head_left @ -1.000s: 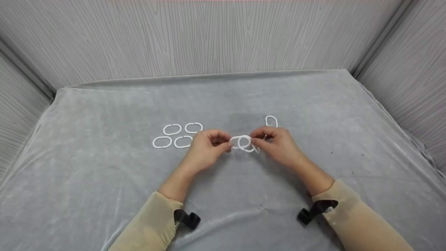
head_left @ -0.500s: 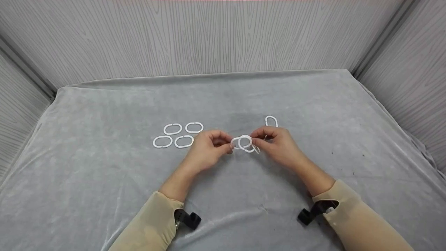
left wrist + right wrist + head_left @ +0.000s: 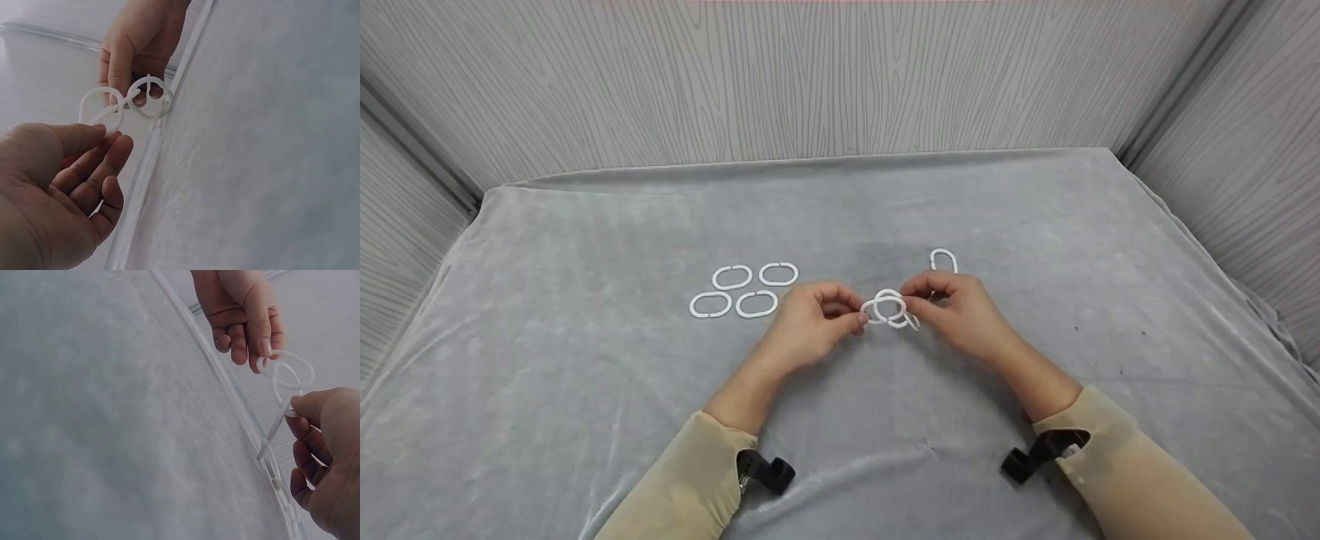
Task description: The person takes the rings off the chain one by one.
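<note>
In the head view my left hand (image 3: 817, 319) pinches a white oval plastic chain link (image 3: 83, 106) between thumb and fingers. Facing it, my right hand (image 3: 956, 304) pinches a second white link (image 3: 275, 385). The two links cross each other, their loops overlapping between the fingertips. From the right hand's link hangs another link (image 3: 273, 428), followed by more of the chain running down toward the cloth in the right wrist view. Part of this chain shows behind the right hand as an upright link (image 3: 943, 252); the rest there is hidden by the hand.
Several loose white links (image 3: 709, 295) lie flat in two rows on the grey cloth (image 3: 622, 375), left of the hands. Wood-grain panels (image 3: 840, 75) stand behind and at both sides of the table. A black wrist mount (image 3: 769, 472) sits at each cuff.
The left hand has shifted slightly right, sliding its link further over the right hand's link, so the loops overlap more. The right hand has barely moved.
</note>
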Demonstrator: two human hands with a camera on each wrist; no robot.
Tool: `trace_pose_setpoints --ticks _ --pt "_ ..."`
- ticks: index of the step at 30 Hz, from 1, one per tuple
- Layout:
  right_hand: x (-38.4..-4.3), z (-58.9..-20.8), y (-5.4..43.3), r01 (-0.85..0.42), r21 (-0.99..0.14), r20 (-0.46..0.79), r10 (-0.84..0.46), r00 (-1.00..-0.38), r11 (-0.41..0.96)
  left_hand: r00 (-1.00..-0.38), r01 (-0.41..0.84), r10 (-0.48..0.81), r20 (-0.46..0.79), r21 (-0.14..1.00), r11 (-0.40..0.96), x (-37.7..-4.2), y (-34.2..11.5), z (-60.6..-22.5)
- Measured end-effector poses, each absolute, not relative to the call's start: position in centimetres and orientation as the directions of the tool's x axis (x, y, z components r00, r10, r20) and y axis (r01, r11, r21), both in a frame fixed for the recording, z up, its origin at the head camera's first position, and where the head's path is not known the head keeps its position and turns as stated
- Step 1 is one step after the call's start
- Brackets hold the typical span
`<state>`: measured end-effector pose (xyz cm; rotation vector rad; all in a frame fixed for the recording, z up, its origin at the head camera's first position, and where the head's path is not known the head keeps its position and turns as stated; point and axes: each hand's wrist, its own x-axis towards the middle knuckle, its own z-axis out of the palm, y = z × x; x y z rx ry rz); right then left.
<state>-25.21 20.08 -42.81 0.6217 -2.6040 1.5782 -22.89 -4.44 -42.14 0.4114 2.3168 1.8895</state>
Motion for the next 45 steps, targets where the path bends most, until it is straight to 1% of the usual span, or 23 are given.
trace_pose_setpoints --ticks 15,22,29,45 --pt "-25.27 -42.98 20.10 -0.361 -0.849 0.245 -0.317 -0.916 0.385 -0.951 0.098 0.306 0.040 0.979 0.177 -22.92 -4.38 -42.07" --pt "-25.24 -42.80 20.23 -0.362 -0.852 0.234 -0.342 -0.910 0.378 -0.948 0.092 0.314 0.048 0.988 0.128 -23.08 -4.26 -42.38" --pt "-25.28 -42.83 20.18 -0.367 -0.854 0.241 -0.344 -0.908 0.370 -0.946 0.091 0.320 0.044 0.987 0.132 -23.01 -4.22 -42.28" --pt "-25.31 -42.93 20.13 -0.366 -0.856 0.241 -0.344 -0.908 0.366 -0.932 0.100 0.356 0.059 0.990 0.097 -23.01 -4.26 -42.31"
